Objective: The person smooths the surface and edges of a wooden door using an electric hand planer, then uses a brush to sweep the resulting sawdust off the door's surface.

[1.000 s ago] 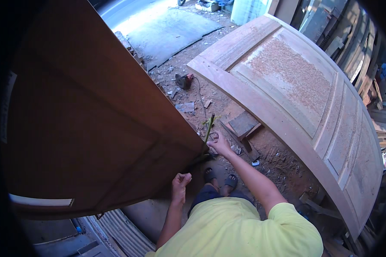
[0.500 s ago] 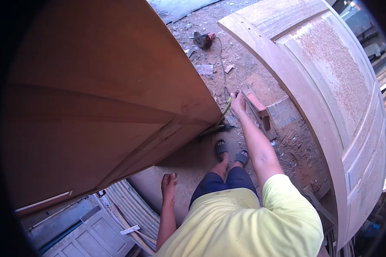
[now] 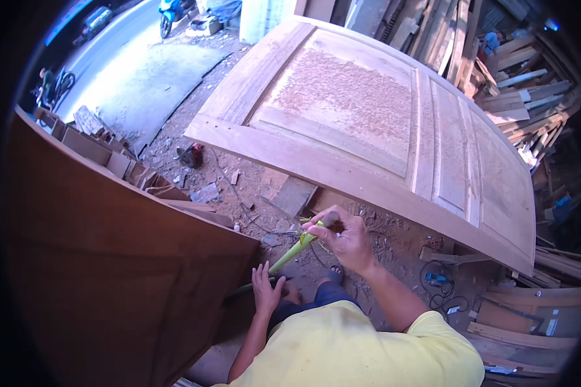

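My right hand point(image 3: 350, 242) is closed around the upper end of a green stick point(image 3: 289, 255) with a dark grey tip and yellow-green strips around it. The stick slopes down to the left, and its lower end is hidden behind my left hand and the dark brown panel. My left hand point(image 3: 266, 291) has its fingers spread at the corner of the large brown panel point(image 3: 122, 258). Whether it touches the panel or the stick I cannot tell. Beyond my right hand lies a raised, unfinished wooden door point(image 3: 342, 177), strewn with sawdust.
A red and black power tool point(image 3: 191, 155) lies on the littered ground, its cord trailing closer. A blue power tool point(image 3: 436, 278) rests under the door's near side. Timber point(image 3: 432, 39) is piled at the back right. Beyond a grey slab point(image 3: 168, 84), a blue motorbike point(image 3: 169, 14) stands outside.
My view has swung to the right. My right hand has lifted the green stick higher and closer to me. My left hand has risen from my side to the panel's corner and uncurled.
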A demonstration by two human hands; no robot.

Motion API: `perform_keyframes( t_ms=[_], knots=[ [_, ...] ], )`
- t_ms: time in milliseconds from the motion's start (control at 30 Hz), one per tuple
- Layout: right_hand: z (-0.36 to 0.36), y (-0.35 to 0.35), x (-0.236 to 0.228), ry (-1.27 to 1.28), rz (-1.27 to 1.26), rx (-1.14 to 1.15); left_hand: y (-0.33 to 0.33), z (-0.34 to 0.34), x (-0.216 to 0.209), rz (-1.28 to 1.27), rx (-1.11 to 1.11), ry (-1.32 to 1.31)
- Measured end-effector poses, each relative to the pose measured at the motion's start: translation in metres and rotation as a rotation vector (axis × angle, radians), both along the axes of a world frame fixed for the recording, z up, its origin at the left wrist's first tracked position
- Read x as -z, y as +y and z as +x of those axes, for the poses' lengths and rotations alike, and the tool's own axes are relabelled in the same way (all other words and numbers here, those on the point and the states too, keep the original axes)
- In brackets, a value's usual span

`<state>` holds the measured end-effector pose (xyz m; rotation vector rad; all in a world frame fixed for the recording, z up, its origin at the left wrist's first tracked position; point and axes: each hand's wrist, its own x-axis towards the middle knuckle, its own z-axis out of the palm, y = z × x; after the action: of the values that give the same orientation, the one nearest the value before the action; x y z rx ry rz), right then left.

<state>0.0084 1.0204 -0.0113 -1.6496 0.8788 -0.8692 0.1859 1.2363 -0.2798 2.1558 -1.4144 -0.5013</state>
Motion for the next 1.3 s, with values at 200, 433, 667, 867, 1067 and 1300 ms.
perform_keyframes(
  t_ms=[200,433,667,867,1067,1300],
  knots=[
    [-0.148,-0.054,-0.065,0.104,-0.283,0.643,-0.075,-0.056,-0.074,-0.236,0.19,0.13],
    [-0.22,-0.046,-0.106,0.922,-0.917,0.189,-0.123,-0.128,-0.157,-0.228,0.313,-0.14],
    [-0.246,-0.12,-0.056,1.046,-0.682,-0.722,-0.165,-0.193,-0.245,-0.327,0.203,-0.271],
    [-0.197,-0.149,-0.125,0.918,-1.029,-0.823,-0.186,-0.168,-0.284,-0.374,0.097,-0.272],
    [-0.133,-0.252,-0.175,0.754,-0.967,-0.762,-0.183,-0.141,-0.314,-0.774,-0.197,-0.48],
    [-0.062,-0.342,-0.256,0.899,-0.732,-0.562,-0.157,-0.061,-0.233,-0.823,-0.842,-0.417]
  ],
)
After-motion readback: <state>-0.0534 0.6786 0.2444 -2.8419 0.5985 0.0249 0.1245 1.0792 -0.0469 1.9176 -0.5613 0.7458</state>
